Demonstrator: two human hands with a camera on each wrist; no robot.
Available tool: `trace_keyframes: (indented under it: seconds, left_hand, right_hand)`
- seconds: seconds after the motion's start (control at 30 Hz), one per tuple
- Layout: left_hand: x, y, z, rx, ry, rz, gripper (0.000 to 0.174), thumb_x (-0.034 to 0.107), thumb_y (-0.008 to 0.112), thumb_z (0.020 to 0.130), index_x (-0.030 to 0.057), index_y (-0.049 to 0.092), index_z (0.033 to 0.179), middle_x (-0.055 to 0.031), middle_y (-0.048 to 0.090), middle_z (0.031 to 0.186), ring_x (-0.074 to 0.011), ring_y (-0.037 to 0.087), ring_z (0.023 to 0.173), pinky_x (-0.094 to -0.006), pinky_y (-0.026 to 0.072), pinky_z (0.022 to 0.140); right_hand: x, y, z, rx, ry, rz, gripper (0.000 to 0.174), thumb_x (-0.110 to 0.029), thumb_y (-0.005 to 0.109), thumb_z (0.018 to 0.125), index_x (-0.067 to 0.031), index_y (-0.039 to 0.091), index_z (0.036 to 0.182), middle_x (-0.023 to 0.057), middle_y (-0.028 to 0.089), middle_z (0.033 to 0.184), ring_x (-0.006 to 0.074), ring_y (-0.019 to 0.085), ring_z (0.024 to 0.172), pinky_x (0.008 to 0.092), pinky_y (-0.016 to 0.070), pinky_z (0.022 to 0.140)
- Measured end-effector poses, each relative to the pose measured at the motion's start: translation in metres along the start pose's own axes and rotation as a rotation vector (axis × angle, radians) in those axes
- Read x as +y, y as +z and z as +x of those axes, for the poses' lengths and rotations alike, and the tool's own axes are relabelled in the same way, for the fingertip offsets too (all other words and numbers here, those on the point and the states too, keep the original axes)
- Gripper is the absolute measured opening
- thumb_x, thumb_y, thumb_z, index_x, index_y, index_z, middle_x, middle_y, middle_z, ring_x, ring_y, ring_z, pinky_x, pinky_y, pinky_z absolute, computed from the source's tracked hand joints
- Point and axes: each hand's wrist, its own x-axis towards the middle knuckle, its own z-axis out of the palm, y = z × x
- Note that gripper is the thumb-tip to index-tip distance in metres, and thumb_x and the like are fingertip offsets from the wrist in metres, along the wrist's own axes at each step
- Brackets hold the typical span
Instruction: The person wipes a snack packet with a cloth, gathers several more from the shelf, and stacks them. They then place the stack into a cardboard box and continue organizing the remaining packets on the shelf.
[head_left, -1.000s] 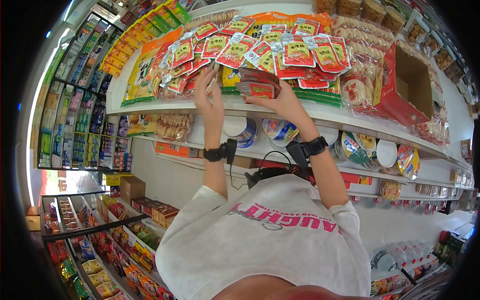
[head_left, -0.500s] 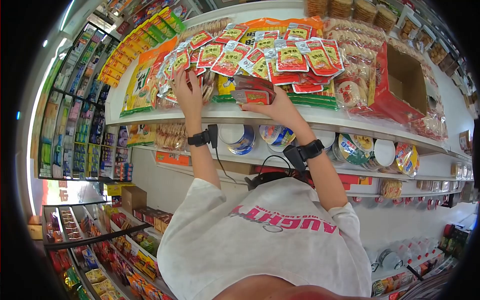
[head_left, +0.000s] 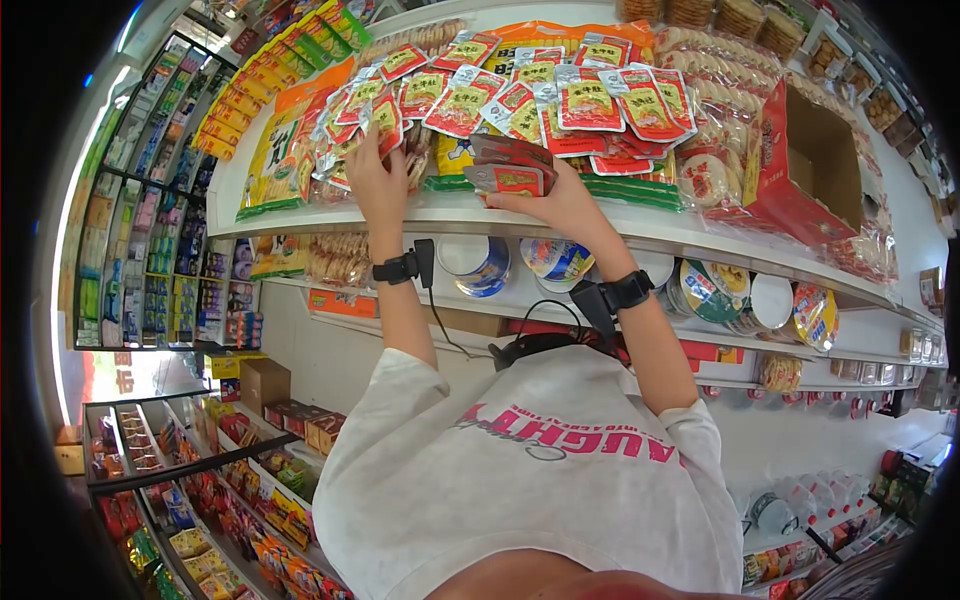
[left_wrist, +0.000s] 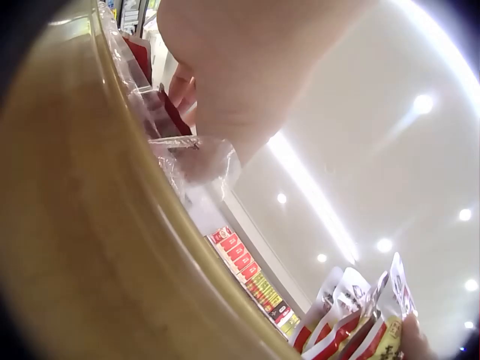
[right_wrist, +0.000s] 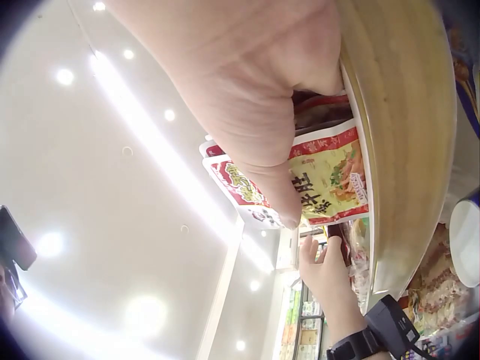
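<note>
My right hand point(head_left: 568, 208) grips a small stack of red snack packets point(head_left: 516, 180) at the shelf's front edge, thumb across the nearest one. In the right wrist view the front packet point(right_wrist: 330, 176) shows a yellow panel with food printed on it. Farther left, my left hand point(head_left: 378, 190) pinches one red-and-yellow packet point(head_left: 386, 122) at the left side of the pile, its fingers partly hidden by the palm in the left wrist view. Many like packets point(head_left: 470, 100) lie loosely heaped behind both hands, over larger snack bags point(head_left: 270, 180).
An open red carton point(head_left: 780, 190) stands at the right on the white shelf point(head_left: 480, 212), beside bagged round crackers point(head_left: 710, 180). Below sit round instant-noodle tubs point(head_left: 480, 265). Yellow packs point(head_left: 225, 120) line the left end.
My left hand has moved left and down onto the pile's left side and now holds a packet there, raised from the heap. The right hand stays with its stack.
</note>
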Motion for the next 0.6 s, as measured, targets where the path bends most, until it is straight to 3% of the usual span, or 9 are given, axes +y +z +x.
trace_keyframes:
  seconds: [0.1, 0.2, 0.3, 0.37, 0.43, 0.53, 0.6]
  left_hand:
    - [0.006, -0.003, -0.006, 0.107, -0.255, -0.148, 0.035, 0.003, 0.064, 0.098, -0.0058, 0.065, 0.131, -0.0238, 0.071, 0.117, -0.0362, 0.065, 0.113, -0.0414, 0.0526, 0.094]
    - [0.063, -0.029, -0.012, 0.366, -0.273, -0.468, 0.034, 0.002, 0.057, 0.103, -0.0062, 0.061, 0.135, -0.0243, 0.069, 0.126, -0.0345, 0.066, 0.117, -0.0406, 0.0517, 0.098]
    - [0.101, -0.03, -0.047, 0.351, -0.201, -0.691, 0.037, 0.0, 0.053, 0.104, -0.0051, 0.058, 0.14, -0.0241, 0.065, 0.134, -0.0346, 0.065, 0.121, -0.0421, 0.0491, 0.104]
    - [0.119, -0.038, -0.061, 0.153, 0.1, -0.691, 0.044, -0.004, 0.052, 0.1, -0.0009, 0.055, 0.144, -0.0257, 0.058, 0.144, -0.0398, 0.058, 0.133, -0.0465, 0.0445, 0.112]
    - [0.132, -0.033, -0.077, -0.002, 0.165, -0.658, 0.049, -0.005, 0.059, 0.095, 0.0051, 0.06, 0.143, -0.0261, 0.05, 0.153, -0.0432, 0.05, 0.142, -0.0493, 0.0398, 0.117]
    - [0.141, -0.033, -0.092, -0.152, 0.104, -0.66, 0.057, -0.003, 0.071, 0.087, 0.0101, 0.064, 0.142, -0.0241, 0.037, 0.163, -0.0438, 0.042, 0.148, -0.0508, 0.0392, 0.118]
    - [0.141, -0.036, -0.092, -0.139, 0.048, -0.753, 0.056, -0.001, 0.075, 0.085, 0.0111, 0.067, 0.139, -0.0222, 0.031, 0.166, -0.0433, 0.04, 0.15, -0.0506, 0.0389, 0.119]
  right_hand:
    - [0.007, 0.0, 0.002, -0.014, -0.022, 0.027, 0.065, -0.018, 0.092, 0.081, 0.0009, 0.06, 0.134, 0.0092, 0.071, 0.125, 0.0146, 0.068, 0.112, 0.0325, 0.054, 0.101]
    - [0.005, -0.002, 0.002, -0.009, 0.03, 0.051, 0.072, -0.016, 0.092, 0.079, 0.0035, 0.056, 0.138, 0.011, 0.069, 0.13, 0.0165, 0.066, 0.116, 0.0331, 0.0532, 0.103]
    - [-0.004, -0.003, 0.002, 0.002, 0.09, 0.087, 0.075, -0.015, 0.092, 0.079, 0.0049, 0.054, 0.14, 0.0125, 0.068, 0.132, 0.0176, 0.066, 0.116, 0.0334, 0.0533, 0.103]
    - [0.004, -0.003, 0.003, 0.016, 0.098, 0.081, 0.074, -0.015, 0.091, 0.08, 0.0049, 0.053, 0.14, 0.0131, 0.068, 0.131, 0.0179, 0.066, 0.115, 0.0335, 0.0538, 0.102]
    - [0.018, -0.006, 0.008, 0.03, 0.084, 0.04, 0.072, -0.016, 0.09, 0.08, 0.0049, 0.053, 0.139, 0.0138, 0.069, 0.13, 0.0183, 0.067, 0.115, 0.0338, 0.0542, 0.101]
    - [0.029, -0.009, 0.007, 0.067, 0.042, 0.022, 0.067, -0.015, 0.085, 0.083, 0.0044, 0.054, 0.139, 0.0154, 0.07, 0.129, 0.0189, 0.066, 0.115, 0.0349, 0.0539, 0.101]
    - [0.032, -0.009, 0.007, 0.066, 0.016, -0.004, 0.064, -0.014, 0.083, 0.084, 0.0043, 0.055, 0.139, 0.0167, 0.07, 0.129, 0.0194, 0.066, 0.115, 0.0353, 0.054, 0.1]
